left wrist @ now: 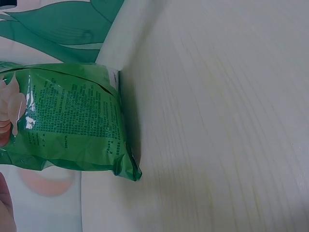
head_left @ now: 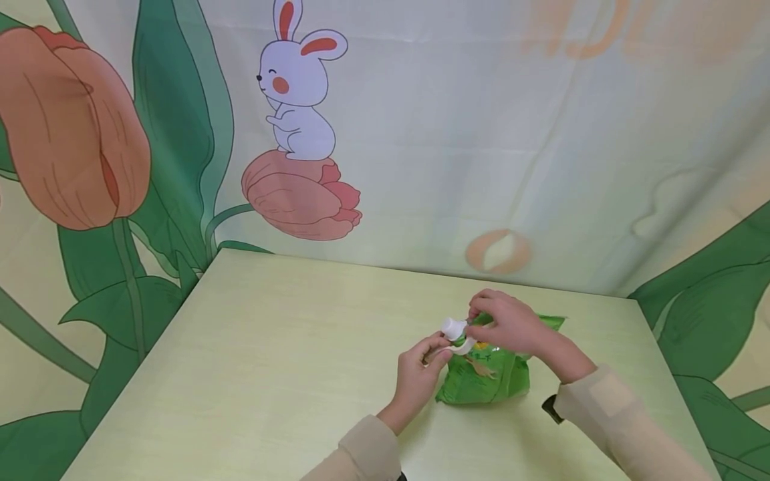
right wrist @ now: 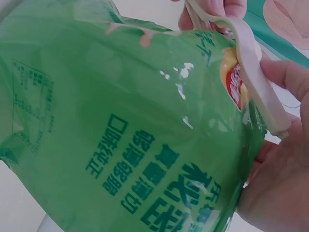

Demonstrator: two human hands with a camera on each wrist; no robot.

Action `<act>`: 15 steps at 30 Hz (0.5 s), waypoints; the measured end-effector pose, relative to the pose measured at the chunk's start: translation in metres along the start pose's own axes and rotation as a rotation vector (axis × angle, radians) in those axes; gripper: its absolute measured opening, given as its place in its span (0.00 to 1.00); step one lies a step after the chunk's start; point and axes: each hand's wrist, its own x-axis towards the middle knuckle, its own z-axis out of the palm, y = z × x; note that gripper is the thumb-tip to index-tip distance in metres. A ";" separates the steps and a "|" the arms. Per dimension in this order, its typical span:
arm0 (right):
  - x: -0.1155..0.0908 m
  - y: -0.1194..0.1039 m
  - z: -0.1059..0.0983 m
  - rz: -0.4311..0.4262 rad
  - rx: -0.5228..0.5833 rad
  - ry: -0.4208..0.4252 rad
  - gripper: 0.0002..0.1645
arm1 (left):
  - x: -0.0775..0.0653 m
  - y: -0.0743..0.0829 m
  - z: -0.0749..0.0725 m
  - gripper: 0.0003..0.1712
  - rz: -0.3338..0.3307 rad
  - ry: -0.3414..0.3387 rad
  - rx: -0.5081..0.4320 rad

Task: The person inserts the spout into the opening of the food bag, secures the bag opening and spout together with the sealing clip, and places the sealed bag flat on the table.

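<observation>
A green chip bag (head_left: 488,387) with printed lettering stands upright on the table, its top gathered between both hands. Across that top lies a white bag clip (right wrist: 254,72) with a white cap-like spout (head_left: 452,328). The left hand (head_left: 416,369) pinches the clip's left end between thumb and fingers. At the other end, the right hand (head_left: 510,322) holds the clip and the bag's edge, its thumb against the clip in the right wrist view. Whether the clip is fully closed I cannot tell. The left wrist view shows the bag's printed back (left wrist: 72,111).
A pale wood-grain table (head_left: 252,374) extends under the bag and far to its left. Behind it hangs a curtain (head_left: 421,147) printed with a rabbit and tulips, meeting the table's back edge. A dark band (head_left: 552,409) shows at the right sleeve.
</observation>
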 end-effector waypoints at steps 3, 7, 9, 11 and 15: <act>-0.001 0.000 -0.002 -0.006 -0.003 -0.031 0.09 | 0.000 -0.001 0.001 0.09 -0.005 0.003 -0.013; -0.001 0.000 -0.004 -0.010 0.022 -0.054 0.09 | 0.000 -0.001 0.001 0.13 -0.027 -0.009 -0.045; -0.001 0.001 -0.004 -0.015 0.037 -0.055 0.09 | 0.000 0.000 0.001 0.17 -0.028 -0.020 -0.058; 0.000 0.001 -0.004 -0.018 0.045 -0.054 0.09 | 0.001 -0.001 0.001 0.22 -0.024 -0.033 -0.060; 0.000 0.002 -0.004 -0.029 0.051 -0.065 0.08 | 0.002 -0.009 0.003 0.30 0.053 -0.028 0.003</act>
